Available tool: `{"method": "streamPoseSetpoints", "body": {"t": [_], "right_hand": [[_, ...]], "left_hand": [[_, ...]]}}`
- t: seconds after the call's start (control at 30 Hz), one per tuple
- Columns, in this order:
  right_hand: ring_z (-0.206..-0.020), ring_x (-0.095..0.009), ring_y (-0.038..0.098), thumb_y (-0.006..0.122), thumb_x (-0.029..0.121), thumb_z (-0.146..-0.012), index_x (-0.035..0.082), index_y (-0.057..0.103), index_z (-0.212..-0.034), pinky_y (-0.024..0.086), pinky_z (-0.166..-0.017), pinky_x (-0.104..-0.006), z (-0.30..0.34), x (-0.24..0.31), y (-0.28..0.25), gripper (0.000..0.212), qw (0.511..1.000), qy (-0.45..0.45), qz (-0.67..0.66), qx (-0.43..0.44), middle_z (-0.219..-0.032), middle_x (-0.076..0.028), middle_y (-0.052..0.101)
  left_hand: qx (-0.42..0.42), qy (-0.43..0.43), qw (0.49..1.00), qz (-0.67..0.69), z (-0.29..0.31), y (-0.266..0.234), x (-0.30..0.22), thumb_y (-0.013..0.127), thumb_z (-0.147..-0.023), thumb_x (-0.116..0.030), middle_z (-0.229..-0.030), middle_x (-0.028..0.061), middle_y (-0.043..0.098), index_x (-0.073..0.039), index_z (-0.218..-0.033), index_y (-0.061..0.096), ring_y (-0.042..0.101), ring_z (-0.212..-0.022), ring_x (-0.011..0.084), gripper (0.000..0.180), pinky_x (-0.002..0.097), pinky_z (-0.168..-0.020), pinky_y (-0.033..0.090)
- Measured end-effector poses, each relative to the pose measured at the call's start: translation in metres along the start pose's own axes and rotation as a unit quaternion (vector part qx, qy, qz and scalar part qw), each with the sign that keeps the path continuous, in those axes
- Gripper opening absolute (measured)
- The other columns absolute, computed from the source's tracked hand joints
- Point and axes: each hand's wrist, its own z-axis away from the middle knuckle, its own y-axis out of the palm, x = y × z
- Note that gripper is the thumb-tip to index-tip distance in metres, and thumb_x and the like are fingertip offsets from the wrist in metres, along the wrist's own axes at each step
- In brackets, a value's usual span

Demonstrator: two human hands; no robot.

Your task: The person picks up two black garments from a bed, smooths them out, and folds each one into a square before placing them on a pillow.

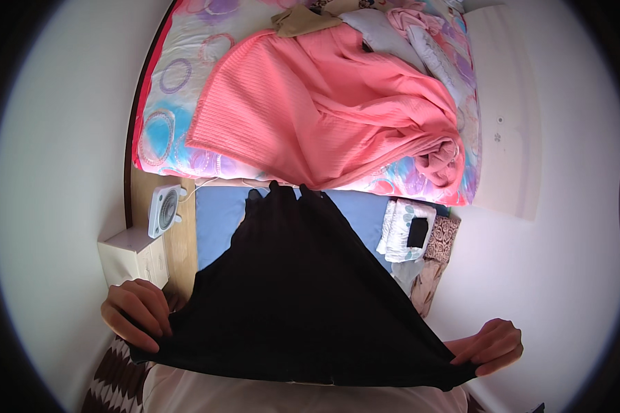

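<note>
Black cloth (303, 296) stretches between the left hand (138, 313) and right hand (494, 346), fingers closed on its corners, partly hiding a blue mat (217, 220). A loose pinch could let one corner slip

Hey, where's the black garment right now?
In the head view, the black garment is stretched at lower centre between the left hand and the right hand, its narrow far end toward the pink blanket.
</note>
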Motion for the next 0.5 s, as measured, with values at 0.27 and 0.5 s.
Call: {"method": "streamPoseSetpoints", "body": {"t": [0.27, 0.5], "right_hand": [[-0.071, -0.028, 0.077, 0.081, 0.001, -0.086, -0.001, 0.077, -0.103, 0.063, -0.051, -0.0309, -0.004, -0.015, 0.010, 0.018, 0.998, -0.028, 0.057, -0.027, -0.096, -0.014, 0.071], [-0.048, -0.025, 0.067, 0.077, -0.004, -0.084, 0.000, 0.068, -0.073, 0.059, -0.042, -0.0297, -0.031, -0.067, 0.016, 0.015, 0.985, -0.048, 0.083, -0.141, -0.072, -0.009, 0.059]], "left_hand": [[0.021, -0.006, 0.994, 0.103, -0.015, -0.014, 0.012, 0.079, -0.086, 0.002, -0.088, 0.0146, 0.067, 0.000, -0.092, 0.075, 0.067, -0.063, 0.0240, 0.008, 0.0325, -0.054, 0.052], [-0.002, 0.006, 0.998, 0.055, -0.015, -0.012, 0.013, 0.078, -0.085, 0.003, -0.081, 0.0144, 0.066, 0.001, -0.082, 0.075, 0.061, -0.052, 0.0209, 0.005, 0.0250, -0.044, 0.046]]}}
